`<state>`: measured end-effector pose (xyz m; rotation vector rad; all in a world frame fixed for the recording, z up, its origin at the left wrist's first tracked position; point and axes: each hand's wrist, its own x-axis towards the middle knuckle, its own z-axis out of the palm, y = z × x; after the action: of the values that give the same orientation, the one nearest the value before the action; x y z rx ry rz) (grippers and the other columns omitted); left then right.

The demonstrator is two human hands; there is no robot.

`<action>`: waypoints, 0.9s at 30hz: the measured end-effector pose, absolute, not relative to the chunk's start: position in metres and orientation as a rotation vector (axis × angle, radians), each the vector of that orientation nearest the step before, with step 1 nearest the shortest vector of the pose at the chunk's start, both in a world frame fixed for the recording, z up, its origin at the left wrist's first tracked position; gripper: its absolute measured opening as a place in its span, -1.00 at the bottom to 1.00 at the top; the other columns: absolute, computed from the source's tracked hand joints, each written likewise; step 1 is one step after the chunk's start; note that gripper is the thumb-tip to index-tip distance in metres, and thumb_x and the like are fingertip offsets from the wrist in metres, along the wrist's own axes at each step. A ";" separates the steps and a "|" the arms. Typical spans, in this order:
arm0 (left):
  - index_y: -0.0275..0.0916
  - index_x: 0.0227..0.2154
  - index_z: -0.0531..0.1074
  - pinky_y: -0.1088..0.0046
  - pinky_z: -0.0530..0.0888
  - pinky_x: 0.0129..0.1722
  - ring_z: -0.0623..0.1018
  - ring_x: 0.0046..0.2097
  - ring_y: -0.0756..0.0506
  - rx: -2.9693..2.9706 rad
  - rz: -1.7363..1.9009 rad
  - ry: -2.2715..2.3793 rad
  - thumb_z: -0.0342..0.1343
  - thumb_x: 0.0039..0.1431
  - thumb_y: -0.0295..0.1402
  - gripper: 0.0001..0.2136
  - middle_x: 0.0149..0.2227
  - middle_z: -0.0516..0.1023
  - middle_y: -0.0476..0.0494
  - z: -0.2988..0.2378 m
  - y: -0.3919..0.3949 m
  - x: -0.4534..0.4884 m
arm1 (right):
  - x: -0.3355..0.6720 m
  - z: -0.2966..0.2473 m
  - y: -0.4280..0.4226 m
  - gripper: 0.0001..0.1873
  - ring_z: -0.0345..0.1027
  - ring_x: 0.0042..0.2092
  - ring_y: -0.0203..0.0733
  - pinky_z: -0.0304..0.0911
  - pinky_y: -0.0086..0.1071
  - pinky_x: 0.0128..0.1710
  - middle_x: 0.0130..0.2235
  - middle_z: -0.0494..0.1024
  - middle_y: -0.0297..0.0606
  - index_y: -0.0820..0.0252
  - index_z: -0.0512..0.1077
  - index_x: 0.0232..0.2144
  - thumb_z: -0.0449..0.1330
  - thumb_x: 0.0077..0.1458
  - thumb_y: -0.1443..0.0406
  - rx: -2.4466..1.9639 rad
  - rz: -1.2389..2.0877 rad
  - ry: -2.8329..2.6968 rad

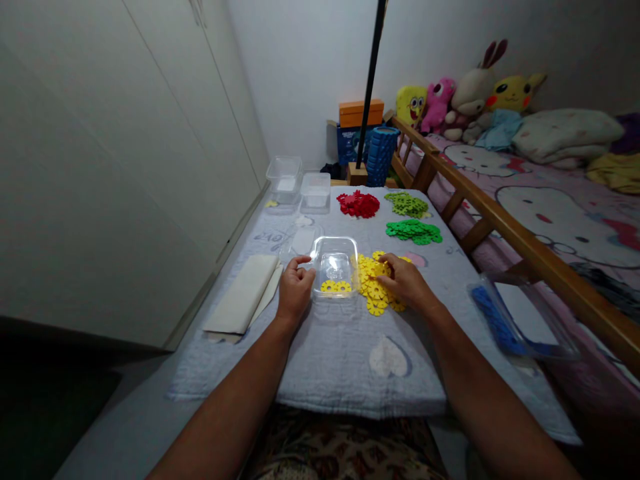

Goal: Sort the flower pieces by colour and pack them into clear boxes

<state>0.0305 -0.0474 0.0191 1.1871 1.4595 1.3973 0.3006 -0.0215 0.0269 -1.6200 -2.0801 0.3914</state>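
Observation:
A clear plastic container (336, 239) stands at the middle of the cloth-covered table, with a few yellow snowflake discs (335, 287) on its floor near my side. My left hand (296, 288) is at its left wall, fingers curled and thumb against the rim. Just right of the container spreads a loose pile of yellow snowflake discs (373, 288). Over the right part of that pile, my right hand (403, 280) has thumb and forefinger bent round a yellow disc; the other fingers partly hide it.
Red discs (358, 204), light green discs (407, 204) and green discs (414, 231) lie in heaps farther back. Clear containers (315, 190) stand at the back left. Folded beige cloth or paper (243, 293) lies left; a lidded box of blue pieces (520, 320) sits right, by the wooden bed rail (480, 227).

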 end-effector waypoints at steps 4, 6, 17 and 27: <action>-0.23 -0.14 0.42 0.53 0.12 -0.52 0.14 -0.57 0.03 1.225 1.395 1.481 0.14 0.14 -0.18 -0.71 -0.63 0.10 0.21 0.018 -0.047 0.028 | 0.303 0.029 -0.022 -0.76 0.42 -0.26 -0.15 0.23 -0.34 -0.20 -0.28 0.59 -0.25 0.18 0.51 -0.16 0.23 0.06 0.35 -1.596 0.463 -2.019; -0.23 -0.14 0.42 0.52 0.13 -0.52 0.15 -0.56 0.03 1.238 1.395 1.498 0.13 0.16 -0.16 -0.70 -0.63 0.11 0.20 0.017 -0.047 0.027 | 0.304 0.034 -0.020 -0.86 0.42 -0.24 -0.15 0.24 -0.34 -0.18 -0.29 0.57 -0.25 0.17 0.52 -0.27 0.21 0.07 0.36 -1.534 0.474 -2.002; -0.23 -0.13 0.43 0.52 0.13 -0.52 0.14 -0.57 0.03 1.253 1.392 1.512 0.13 0.17 -0.20 -0.73 -0.62 0.09 0.21 0.012 -0.045 0.026 | 0.232 0.095 -0.003 -0.82 0.46 -0.19 -0.20 0.20 -0.38 -0.12 -0.25 0.66 -0.23 0.17 0.64 -0.24 0.25 0.15 0.42 -1.297 0.552 -2.461; -0.24 -0.16 0.43 0.51 0.13 -0.51 0.15 -0.56 0.02 1.268 1.403 1.490 0.12 0.15 -0.22 -0.74 -0.63 0.09 0.21 0.018 -0.046 0.027 | 0.193 0.088 0.002 -0.75 0.46 -0.03 -0.02 0.10 -0.26 -0.06 -0.15 0.68 -0.12 0.11 0.61 -0.16 0.14 0.23 0.38 -1.540 0.220 -2.886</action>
<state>0.0275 -0.0459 0.0177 1.2676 1.4895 1.4027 0.1930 0.0023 0.0878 -1.5403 -2.8865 0.2203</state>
